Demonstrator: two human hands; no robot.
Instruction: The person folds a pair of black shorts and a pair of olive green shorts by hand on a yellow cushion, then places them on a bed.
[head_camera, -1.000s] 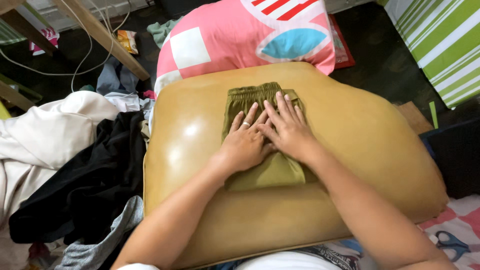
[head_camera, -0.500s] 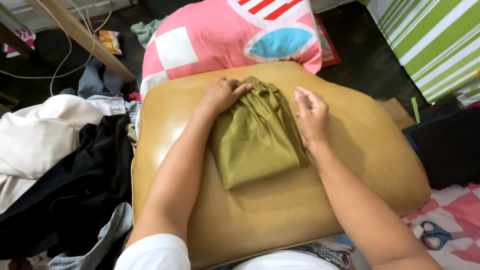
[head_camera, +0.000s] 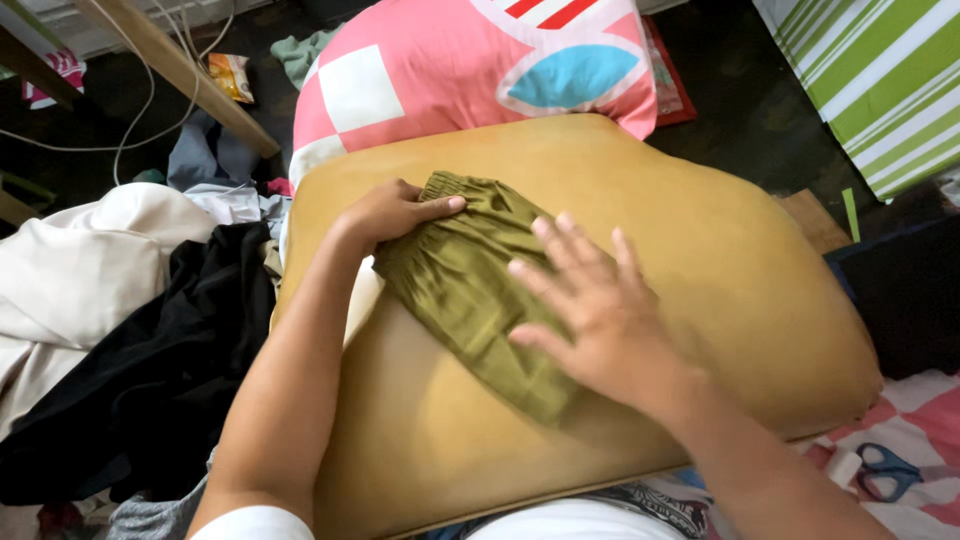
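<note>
A folded olive-green garment with an elastic waistband lies at a slant on a large mustard-yellow cushion. My left hand rests on the garment's waistband end, fingers together and flat on the cloth. Flat on the garment's lower right part is my right hand, its fingers spread apart. Neither hand grips the cloth.
A pink patterned pillow lies behind the cushion. A heap of black and cream clothes is at the left. Blue-handled scissors lie on a checked cloth at the lower right. A green-striped fabric is at the upper right.
The garment has turned to lie at a slant. My right hand moved from the garment's top right edge onto its lower part; my left hand slid to its waistband at the left.
</note>
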